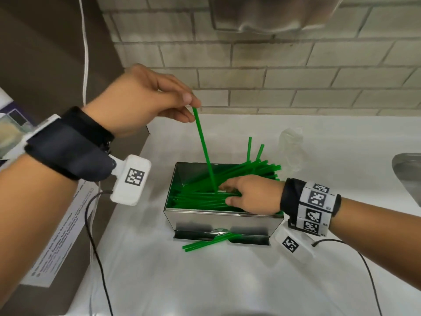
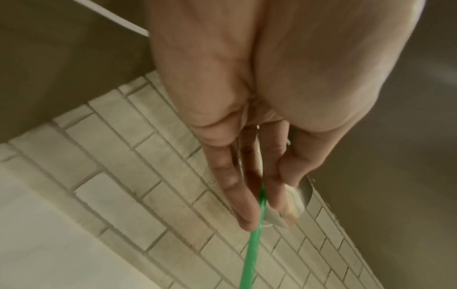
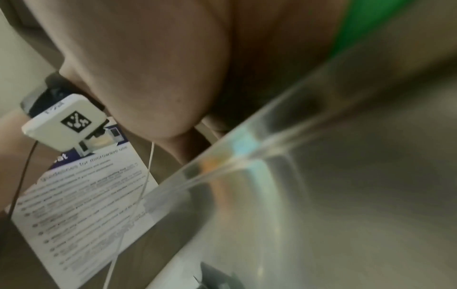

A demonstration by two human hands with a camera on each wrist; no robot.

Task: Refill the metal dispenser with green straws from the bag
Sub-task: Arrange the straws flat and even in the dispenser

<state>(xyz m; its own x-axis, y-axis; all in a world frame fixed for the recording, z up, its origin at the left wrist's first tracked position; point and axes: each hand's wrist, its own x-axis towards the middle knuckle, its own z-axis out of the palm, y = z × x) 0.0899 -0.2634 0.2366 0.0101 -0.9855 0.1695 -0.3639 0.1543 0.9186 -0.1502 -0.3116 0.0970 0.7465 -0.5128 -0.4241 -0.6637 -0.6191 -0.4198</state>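
Note:
The metal dispenser [image 1: 218,221] stands open-topped on the white counter, with a pile of green straws [image 1: 196,199] lying in it. My left hand [image 1: 192,105] pinches the top end of a single green straw [image 1: 204,147], which slants down into the pile. The left wrist view shows the left hand [image 2: 259,207] with that straw [image 2: 253,244] between its fingertips. My right hand [image 1: 229,192] lies in the dispenser, fingers and thumb curled round a bunch of straws whose ends fan out past the right wall [image 1: 271,168]. In the right wrist view only the palm, a green blur [image 3: 366,23] and the dispenser's wall [image 3: 333,195] show.
A crumpled clear plastic bag [image 1: 291,144] lies behind the dispenser. Two or three straws [image 1: 209,241] poke from its front tray onto the counter. A brown cardboard box with a printed label [image 1: 57,236] stands at the left, a sink rim [image 1: 407,174] at the right, and a tiled wall behind.

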